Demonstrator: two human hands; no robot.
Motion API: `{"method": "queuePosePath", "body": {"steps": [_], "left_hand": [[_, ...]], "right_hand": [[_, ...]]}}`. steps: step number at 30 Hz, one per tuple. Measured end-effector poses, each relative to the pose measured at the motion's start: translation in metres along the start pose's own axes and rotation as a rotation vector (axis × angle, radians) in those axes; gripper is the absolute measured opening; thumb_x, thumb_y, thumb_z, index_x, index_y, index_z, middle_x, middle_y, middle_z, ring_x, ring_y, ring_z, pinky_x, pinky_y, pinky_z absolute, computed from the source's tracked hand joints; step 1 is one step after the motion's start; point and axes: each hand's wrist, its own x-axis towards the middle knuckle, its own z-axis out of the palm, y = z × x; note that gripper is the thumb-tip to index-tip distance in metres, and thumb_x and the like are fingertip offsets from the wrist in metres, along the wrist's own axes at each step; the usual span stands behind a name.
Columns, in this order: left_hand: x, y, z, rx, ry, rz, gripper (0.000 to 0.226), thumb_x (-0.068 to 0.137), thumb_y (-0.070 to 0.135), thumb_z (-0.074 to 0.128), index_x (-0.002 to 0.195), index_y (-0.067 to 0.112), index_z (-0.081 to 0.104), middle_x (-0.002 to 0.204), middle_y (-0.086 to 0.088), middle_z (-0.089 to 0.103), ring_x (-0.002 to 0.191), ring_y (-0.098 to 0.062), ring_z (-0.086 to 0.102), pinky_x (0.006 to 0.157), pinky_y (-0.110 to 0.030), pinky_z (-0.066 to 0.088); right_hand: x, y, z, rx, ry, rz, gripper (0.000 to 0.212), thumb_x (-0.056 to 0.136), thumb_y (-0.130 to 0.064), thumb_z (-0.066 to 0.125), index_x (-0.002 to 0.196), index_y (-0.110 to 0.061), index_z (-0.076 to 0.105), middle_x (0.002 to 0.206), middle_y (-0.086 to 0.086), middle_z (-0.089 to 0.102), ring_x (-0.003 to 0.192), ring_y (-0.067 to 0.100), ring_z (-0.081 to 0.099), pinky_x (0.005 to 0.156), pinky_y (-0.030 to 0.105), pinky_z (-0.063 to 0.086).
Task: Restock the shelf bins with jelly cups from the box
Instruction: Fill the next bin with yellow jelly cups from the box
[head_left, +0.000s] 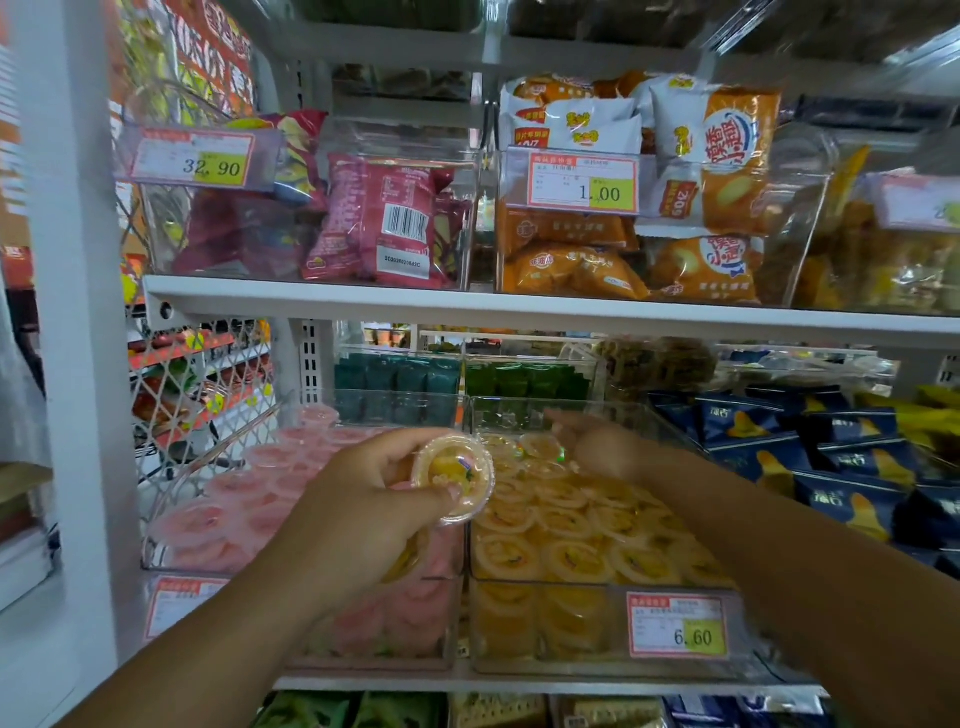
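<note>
The left hand (363, 493) pinches a yellow jelly cup (457, 475) above the pink bin (395, 644). The yellow bin (571, 586) lies just to this hand's right, so the cup likely goes rightward. The right hand (597, 441), blurred, hovers farther back over that bin; its grip is unclear.

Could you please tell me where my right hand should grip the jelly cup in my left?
Pinch the rim of the jelly cup at its bare right edge, coming from the right; the left hand covers its left and lower sides.
</note>
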Motion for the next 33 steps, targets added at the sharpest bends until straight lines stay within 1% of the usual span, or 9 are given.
{"method": "queuePosePath", "body": {"steps": [2, 5, 7, 11, 13, 15, 20, 26, 33], "left_hand": [[0.008, 0.005, 0.007, 0.042, -0.028, 0.005, 0.039, 0.081, 0.013, 0.075, 0.105, 0.041, 0.065, 0.09, 0.017, 0.074, 0.078, -0.005, 0.07, 0.07, -0.021, 0.051], [0.027, 0.014, 0.02, 0.058, -0.049, 0.009, 0.049, 0.079, 0.017, 0.077, 0.118, 0.039, 0.058, 0.095, 0.009, 0.074, 0.067, -0.012, 0.07, 0.063, -0.027, 0.051], [0.038, 0.022, 0.033, 0.064, -0.085, 0.022, 0.057, 0.079, 0.017, 0.078, 0.126, 0.034, 0.052, 0.095, 0.009, 0.074, 0.075, -0.009, 0.071, 0.072, -0.032, 0.056], [0.054, 0.027, 0.061, -0.004, -0.083, 0.063, 0.064, 0.082, 0.02, 0.076, 0.136, 0.031, 0.043, 0.1, 0.007, 0.071, 0.083, -0.014, 0.07, 0.077, -0.039, 0.058], [0.061, 0.023, 0.069, 0.003, -0.065, 0.097, 0.063, 0.085, 0.028, 0.072, 0.139, 0.033, 0.04, 0.109, 0.011, 0.067, 0.084, -0.008, 0.067, 0.07, -0.031, 0.057], [0.069, 0.017, 0.071, 0.048, -0.079, 0.127, 0.058, 0.088, 0.033, 0.068, 0.138, 0.034, 0.041, 0.109, 0.014, 0.065, 0.084, -0.004, 0.065, 0.065, -0.022, 0.053], [0.091, 0.006, 0.07, 0.14, -0.08, 0.125, 0.051, 0.095, 0.027, 0.059, 0.141, 0.032, 0.039, 0.102, 0.012, 0.065, 0.077, -0.005, 0.063, 0.044, -0.003, 0.041], [0.101, -0.011, 0.078, 0.328, -0.027, 0.231, 0.051, 0.094, 0.027, 0.056, 0.14, 0.039, 0.037, 0.101, 0.017, 0.062, 0.066, -0.008, 0.061, 0.053, -0.023, 0.046], [0.099, -0.018, 0.083, 0.493, 0.042, 0.317, 0.052, 0.093, 0.039, 0.056, 0.14, 0.042, 0.033, 0.1, 0.019, 0.061, 0.068, -0.001, 0.058, 0.058, -0.024, 0.045]], "right_hand": [[-0.014, -0.013, -0.024, 0.21, 0.049, -0.006, 0.04, 0.102, -0.038, 0.041, 0.141, -0.03, 0.046, 0.147, -0.004, 0.044, 0.134, 0.018, 0.043, 0.108, 0.03, 0.033], [-0.049, -0.036, -0.06, 0.563, -0.212, -0.115, 0.038, 0.087, -0.038, 0.06, 0.123, -0.028, 0.061, 0.125, -0.003, 0.065, 0.116, 0.017, 0.061, 0.1, 0.034, 0.048], [-0.063, -0.047, -0.063, 0.574, -0.314, -0.163, 0.036, 0.084, -0.027, 0.065, 0.119, -0.021, 0.063, 0.116, 0.003, 0.07, 0.108, 0.019, 0.066, 0.091, 0.033, 0.054], [-0.063, -0.042, -0.06, 0.581, -0.092, -0.145, 0.025, 0.086, -0.004, 0.066, 0.111, -0.005, 0.066, 0.1, 0.014, 0.071, 0.086, 0.025, 0.069, 0.073, 0.03, 0.06], [-0.051, -0.023, -0.065, 0.463, 0.072, -0.086, 0.018, 0.087, -0.006, 0.067, 0.104, -0.01, 0.069, 0.098, 0.01, 0.071, 0.086, 0.024, 0.069, 0.073, 0.029, 0.06], [-0.032, 0.004, -0.072, 0.082, 0.221, -0.014, 0.016, 0.09, -0.011, 0.065, 0.104, -0.017, 0.068, 0.103, 0.005, 0.069, 0.096, 0.022, 0.066, 0.083, 0.029, 0.056], [0.012, 0.054, -0.058, -0.333, 0.142, 0.204, 0.031, 0.097, -0.009, 0.051, 0.127, -0.009, 0.059, 0.126, 0.011, 0.059, 0.117, 0.026, 0.054, 0.102, 0.033, 0.043], [0.043, 0.076, -0.044, -0.386, 0.152, 0.218, 0.029, 0.093, -0.008, 0.054, 0.121, -0.011, 0.063, 0.12, 0.013, 0.063, 0.109, 0.027, 0.06, 0.097, 0.038, 0.049], [0.041, 0.083, -0.034, -0.465, 0.011, 0.13, 0.023, 0.094, -0.024, 0.059, 0.115, -0.021, 0.068, 0.116, 0.002, 0.062, 0.11, 0.022, 0.059, 0.094, 0.032, 0.048]]}}
